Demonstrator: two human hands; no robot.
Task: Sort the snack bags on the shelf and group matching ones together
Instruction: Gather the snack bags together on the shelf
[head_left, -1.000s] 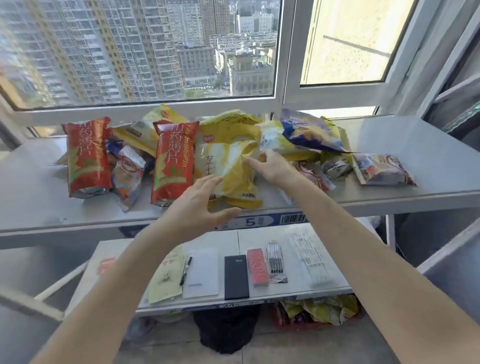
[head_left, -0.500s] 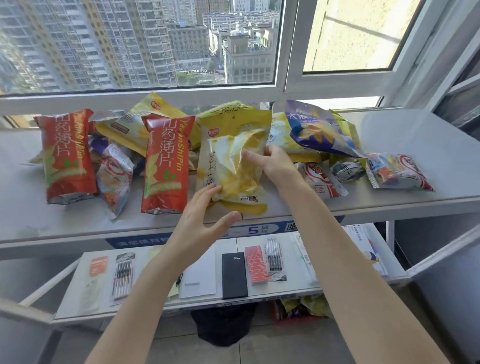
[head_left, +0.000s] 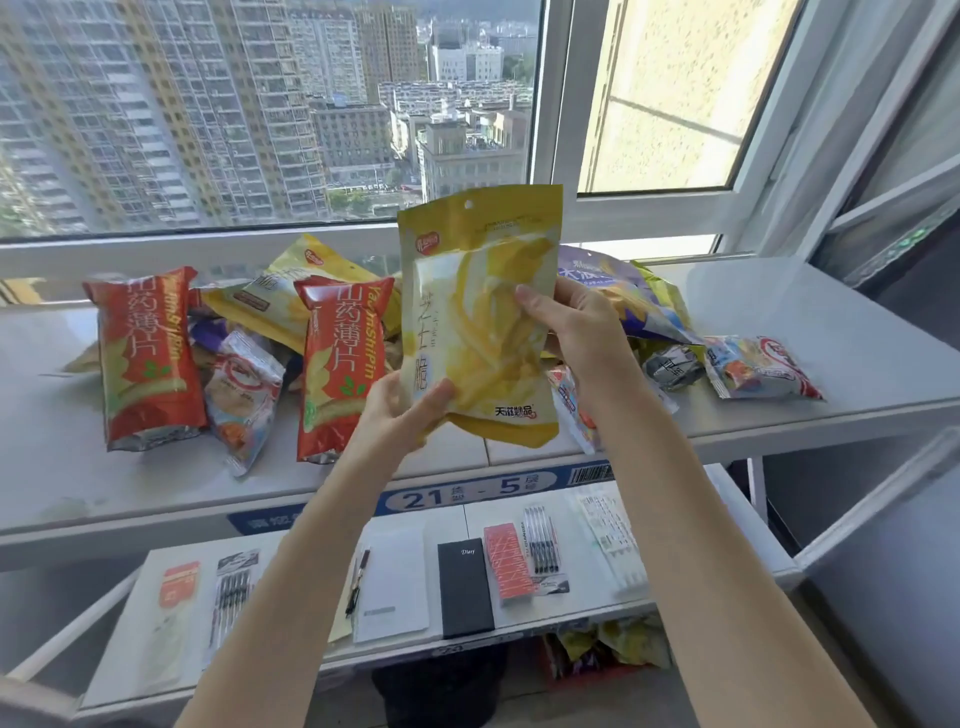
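The upper shelf (head_left: 779, 322) is seen under the window, and the lower shelf (head_left: 457, 525) is seen below its front edge. A yellow bag (head_left: 483, 312) is held upright in the air above the middle of the upper shelf's front edge. Its lower left corner is pinched by the left grip (head_left: 400, 410), with the thumb laid on the front face. Its right edge is pinched by the right grip (head_left: 576, 332), thumb in front, the fingers hidden behind. Two red bags (head_left: 148, 358) (head_left: 340, 364) are laid on the left half of the shelf. A second yellow bag (head_left: 280, 296) is laid behind them, near the back edge. A purple bag (head_left: 613, 291) is partly hidden behind the right grip. A small white bag (head_left: 241, 395) is placed between the red bags, and a small colourful bag (head_left: 758, 366) is placed toward the right end. On the lower shelf a black diary (head_left: 465, 590) and a pack of pens (head_left: 540, 540) are laid near each other.
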